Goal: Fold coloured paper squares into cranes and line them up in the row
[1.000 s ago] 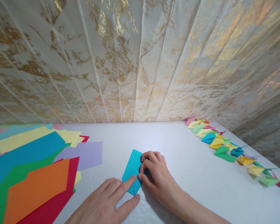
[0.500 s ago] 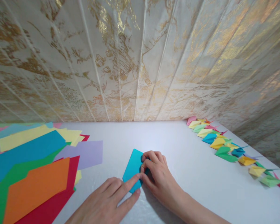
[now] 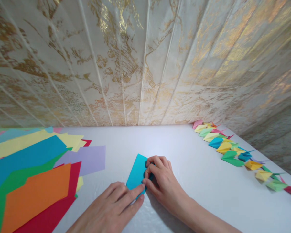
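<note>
A folded blue paper (image 3: 137, 171) lies on the white table in front of me, pointed at its far end. My left hand (image 3: 113, 204) rests over its near left edge, fingers stretched out, with the index fingertip on the paper. On the right side, my right hand (image 3: 162, 181) has its fingers curled and pinches the paper's right edge. The fingertips of both hands nearly touch near the lower right edge. Part of the paper is hidden beneath the right fingers.
Overlapping coloured sheets, among them an orange one (image 3: 38, 194) and a purple one (image 3: 93, 158), cover the table's left side. Several small folded paper figures (image 3: 232, 158) run diagonally along the right edge. A gold-patterned curtain (image 3: 126, 64) hangs behind the white table (image 3: 196, 194).
The left fingers have shifted slightly over the paper's near edge and cover more of it. The whole view has moved a little; the right hand keeps its pinch.
</note>
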Motion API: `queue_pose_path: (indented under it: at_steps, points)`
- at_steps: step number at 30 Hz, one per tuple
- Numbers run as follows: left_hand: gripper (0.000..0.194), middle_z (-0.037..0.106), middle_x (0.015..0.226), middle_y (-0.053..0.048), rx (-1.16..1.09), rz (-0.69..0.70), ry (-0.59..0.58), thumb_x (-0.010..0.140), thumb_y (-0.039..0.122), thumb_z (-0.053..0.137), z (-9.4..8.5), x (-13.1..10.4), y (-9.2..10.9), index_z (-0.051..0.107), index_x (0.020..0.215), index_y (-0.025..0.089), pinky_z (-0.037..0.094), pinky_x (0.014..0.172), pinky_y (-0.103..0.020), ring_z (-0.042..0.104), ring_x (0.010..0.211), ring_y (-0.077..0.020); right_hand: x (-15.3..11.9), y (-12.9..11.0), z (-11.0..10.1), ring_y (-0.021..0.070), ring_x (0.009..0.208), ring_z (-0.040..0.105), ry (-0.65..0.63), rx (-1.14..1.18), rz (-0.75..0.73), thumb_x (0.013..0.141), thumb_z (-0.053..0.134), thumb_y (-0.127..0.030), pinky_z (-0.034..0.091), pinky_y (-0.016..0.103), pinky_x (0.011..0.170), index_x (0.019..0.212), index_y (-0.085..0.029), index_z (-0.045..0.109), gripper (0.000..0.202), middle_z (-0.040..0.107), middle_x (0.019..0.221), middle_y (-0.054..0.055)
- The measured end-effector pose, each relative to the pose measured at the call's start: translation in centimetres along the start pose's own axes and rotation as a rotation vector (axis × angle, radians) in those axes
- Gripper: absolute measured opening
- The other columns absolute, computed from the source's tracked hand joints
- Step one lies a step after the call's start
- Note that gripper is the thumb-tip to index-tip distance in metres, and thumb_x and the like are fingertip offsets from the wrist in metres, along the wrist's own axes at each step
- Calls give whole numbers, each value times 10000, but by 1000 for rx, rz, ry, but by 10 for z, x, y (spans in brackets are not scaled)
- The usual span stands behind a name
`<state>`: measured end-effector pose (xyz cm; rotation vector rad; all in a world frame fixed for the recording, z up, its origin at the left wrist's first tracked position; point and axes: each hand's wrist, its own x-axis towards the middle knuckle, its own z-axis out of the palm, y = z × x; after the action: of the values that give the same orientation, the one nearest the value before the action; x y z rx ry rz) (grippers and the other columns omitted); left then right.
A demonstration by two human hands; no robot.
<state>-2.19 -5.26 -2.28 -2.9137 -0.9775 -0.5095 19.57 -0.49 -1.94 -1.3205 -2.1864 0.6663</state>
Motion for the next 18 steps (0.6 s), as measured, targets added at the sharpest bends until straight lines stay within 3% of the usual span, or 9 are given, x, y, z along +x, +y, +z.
queue_pose_path:
  at_steps: [8, 13, 18]
  points:
    - [461, 620, 1388, -21, 3, 41, -16, 905, 288, 577, -13, 6, -4, 533, 1364, 268, 470, 1014, -387, 595, 1049, -227, -9, -1, -9, 261, 1080, 435, -18, 46, -16, 745, 637, 11, 395, 448, 943, 1051, -218, 511, 402, 538, 1126, 59]
    - [431, 616, 1395, -26, -26, -8, 23, 928, 316, 544, -5, 4, -2, 541, 1358, 287, 449, 1045, -418, 589, 1078, -235, -10, -5, -3, 287, 1133, 424, 19, -2, -11, 722, 706, -66, 379, 475, 969, 1106, -206, 519, 450, 504, 1202, 86]
    - [457, 614, 1399, -19, -55, -23, 37, 938, 299, 539, -3, 1, -1, 503, 1394, 306, 438, 1072, -412, 591, 1108, -228, -4, 8, -8, 302, 1204, 420, 34, -32, 5, 737, 638, -63, 383, 494, 986, 1136, -225, 515, 448, 484, 1283, 97]
